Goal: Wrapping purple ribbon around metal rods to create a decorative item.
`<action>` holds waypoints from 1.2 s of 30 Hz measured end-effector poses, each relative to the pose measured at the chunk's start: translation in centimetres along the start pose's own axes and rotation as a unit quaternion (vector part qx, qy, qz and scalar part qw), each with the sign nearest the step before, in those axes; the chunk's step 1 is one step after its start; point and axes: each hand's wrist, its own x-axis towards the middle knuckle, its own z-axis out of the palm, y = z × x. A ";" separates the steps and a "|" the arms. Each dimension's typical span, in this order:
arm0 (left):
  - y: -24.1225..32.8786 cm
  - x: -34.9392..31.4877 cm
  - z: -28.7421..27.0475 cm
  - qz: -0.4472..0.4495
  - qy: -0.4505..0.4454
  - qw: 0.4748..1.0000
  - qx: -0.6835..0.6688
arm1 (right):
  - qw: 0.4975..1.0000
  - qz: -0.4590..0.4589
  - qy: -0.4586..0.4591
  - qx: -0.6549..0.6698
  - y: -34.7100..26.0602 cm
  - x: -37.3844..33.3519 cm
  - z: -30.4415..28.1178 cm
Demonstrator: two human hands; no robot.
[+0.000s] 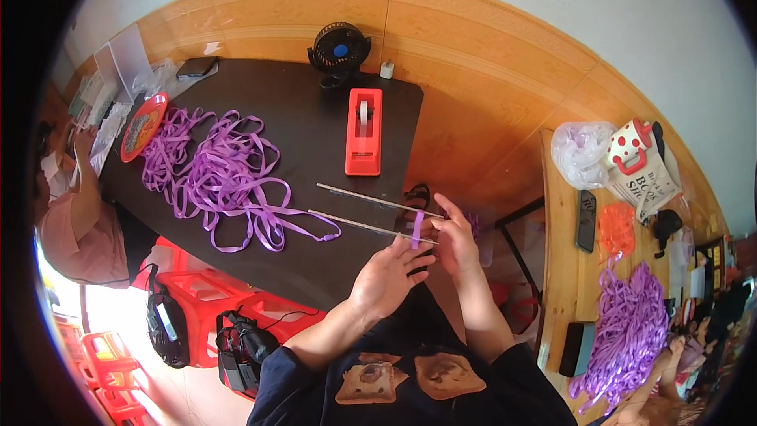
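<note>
Spreads left hand (386, 276) palm up, in a wide grip, with fingertips beside the lower of two thin rods (359, 224). Curves right hand (457, 243) near the purple band (417, 230) looped around both; cannot tell whether pinching anything with that grip. On the dark tabletop (284, 95), left of red tape dispenser (363, 150): heaped purple ribbon (229, 159).

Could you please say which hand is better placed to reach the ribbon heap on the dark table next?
Probably the left hand: it is nearer that purple ribbon heap, while the right hand is farther right.
</note>
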 end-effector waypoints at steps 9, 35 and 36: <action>-0.2 0.1 0.1 -0.005 0.013 1.000 -0.008 | 0.988 -0.057 -0.004 -0.140 -0.1 0.7 1.4; -0.4 0.2 -0.4 -0.004 -0.013 1.000 -0.018 | 0.950 0.076 -0.154 0.261 2.4 1.7 0.7; -0.4 0.2 -0.2 -0.001 -0.008 1.000 -0.011 | 0.947 0.078 -0.166 0.263 2.7 2.0 0.5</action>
